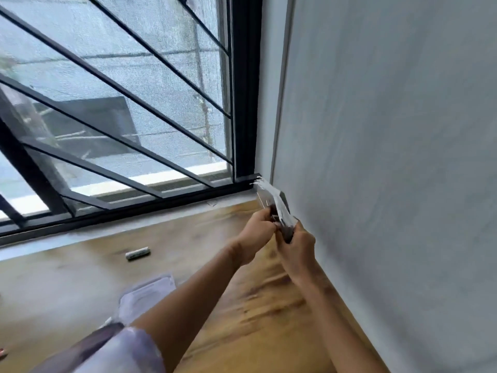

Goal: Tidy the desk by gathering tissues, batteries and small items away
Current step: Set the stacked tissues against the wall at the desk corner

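Observation:
Both my hands meet in the desk's far right corner, by the wall. My left hand [256, 230] and my right hand [298, 244] together grip a small silvery and dark packet [274, 204] with white torn edges, held upright above the wooden desk [242, 305]. The frame is blurred, so I cannot make out what the packet is. A single battery [137, 253] lies on its side on the desk to the left, near the window sill. A white plastic-wrapped pack [146, 294] lies flat beneath my left forearm, partly hidden by it.
A barred window with a mesh screen [121, 103] runs along the back of the desk. A grey wall [390, 157] closes off the right side. My left sleeve [113, 348] fills the lower left.

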